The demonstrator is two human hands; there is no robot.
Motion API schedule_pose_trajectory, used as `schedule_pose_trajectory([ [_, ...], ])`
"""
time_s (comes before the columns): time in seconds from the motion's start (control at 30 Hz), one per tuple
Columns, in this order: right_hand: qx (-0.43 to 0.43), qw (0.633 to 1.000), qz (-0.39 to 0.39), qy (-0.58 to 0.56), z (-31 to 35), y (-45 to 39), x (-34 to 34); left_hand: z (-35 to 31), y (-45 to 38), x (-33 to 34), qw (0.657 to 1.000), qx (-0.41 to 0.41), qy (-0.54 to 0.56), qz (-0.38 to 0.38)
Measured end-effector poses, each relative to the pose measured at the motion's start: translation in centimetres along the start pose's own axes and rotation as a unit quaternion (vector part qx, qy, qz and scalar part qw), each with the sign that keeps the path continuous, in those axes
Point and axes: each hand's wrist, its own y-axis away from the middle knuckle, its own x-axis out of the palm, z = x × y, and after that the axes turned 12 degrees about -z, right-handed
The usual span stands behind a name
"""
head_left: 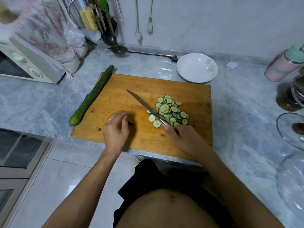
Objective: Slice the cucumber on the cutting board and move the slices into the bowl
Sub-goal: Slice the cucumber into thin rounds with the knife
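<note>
Right hand (182, 137) grips a knife (144, 106) beside the slices (170, 111) on the board (189, 96); left hand (116, 129) pinches a dark stub (mostly hidden), bowl (190, 71) beyond both fingertips.

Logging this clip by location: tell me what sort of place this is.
Most likely a home kitchen: a cutting board with cucumber slices on a marbled counter, ladles hanging by the wall, and a small oven at left.

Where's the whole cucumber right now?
In the head view, the whole cucumber lies diagonally along the cutting board's left edge, left of the knife and beyond the left hand.
</note>
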Motion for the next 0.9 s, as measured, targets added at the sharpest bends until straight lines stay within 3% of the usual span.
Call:
schedule_pose_trajectory([
  [0.1, -0.041, 0.993, -0.023, 0.111, -1.1, 0.6, -1.0, -3.0, -1.3, 0.0, 0.991, 0.101, 0.063, 0.058],
  [0.2, -0.075, 0.975, -0.025, 0.208, -1.5, 1.0, -1.5, -5.4, -2.6, 1.1, 0.948, 0.184, 0.069, 0.250],
  [0.3, -0.108, 0.957, -0.039, 0.265, -1.7, 1.7, -1.6, -6.9, -3.2, 2.7, 0.891, 0.206, 0.003, 0.404],
  [0.5, -0.129, 0.951, -0.042, 0.279, -2.1, 2.5, -1.5, -8.8, -3.9, 5.8, 0.818, 0.202, -0.121, 0.525],
  [0.57, -0.140, 0.949, -0.058, 0.276, -2.1, 2.6, -1.3, -8.7, -3.9, 6.7, 0.823, 0.180, -0.134, 0.522],
  [0.67, -0.141, 0.954, -0.069, 0.254, -2.4, 2.8, -1.3, -8.3, -3.9, 6.8, 0.873, 0.165, -0.084, 0.451],
  [0.8, -0.097, 0.972, -0.071, 0.199, -3.2, 3.3, -1.2, -8.6, -3.4, 4.6, 0.952, 0.129, 0.033, 0.274],
  [0.9, -0.020, 0.990, -0.087, 0.112, -4.0, 3.6, -0.6, -7.7, -2.5, 2.3, 0.989, 0.065, 0.076, 0.111],
])
